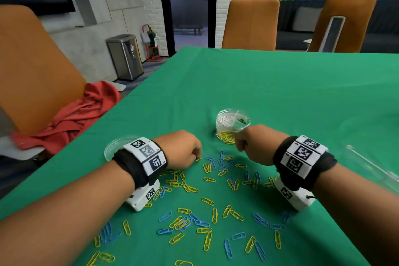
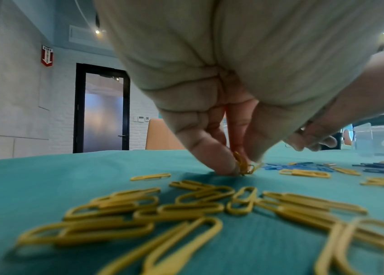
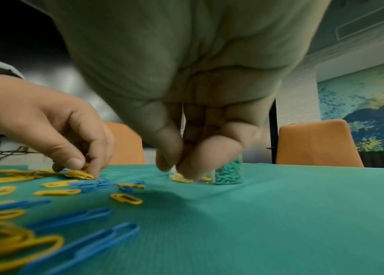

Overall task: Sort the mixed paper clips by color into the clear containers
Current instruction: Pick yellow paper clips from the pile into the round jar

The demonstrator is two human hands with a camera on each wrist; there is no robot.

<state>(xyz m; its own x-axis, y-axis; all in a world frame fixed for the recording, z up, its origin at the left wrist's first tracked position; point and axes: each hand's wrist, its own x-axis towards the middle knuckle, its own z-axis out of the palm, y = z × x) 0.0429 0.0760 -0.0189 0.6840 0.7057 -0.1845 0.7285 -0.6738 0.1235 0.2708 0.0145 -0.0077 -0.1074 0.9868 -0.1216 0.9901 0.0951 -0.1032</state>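
While the left hand (image 1: 183,149) pinches a yellow clip (image 1: 198,159) off the surface, the right hand (image 1: 254,144), fingers bunched, hovers at the divided container's (image 1: 224,114) five o'clock, likely dropping yellows.

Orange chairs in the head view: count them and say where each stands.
3 chairs. One on the left, a red cloth on its seat; two beyond the table's far edge, one near the middle, one at the right. Others may be out of frame.

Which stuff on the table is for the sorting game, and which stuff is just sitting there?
For sorting:
yellow clips
blue clips
clear divided container
left hand, pinching a yellow clip
right hand

Just lying about:
red cloth
orange chairs
metal bin
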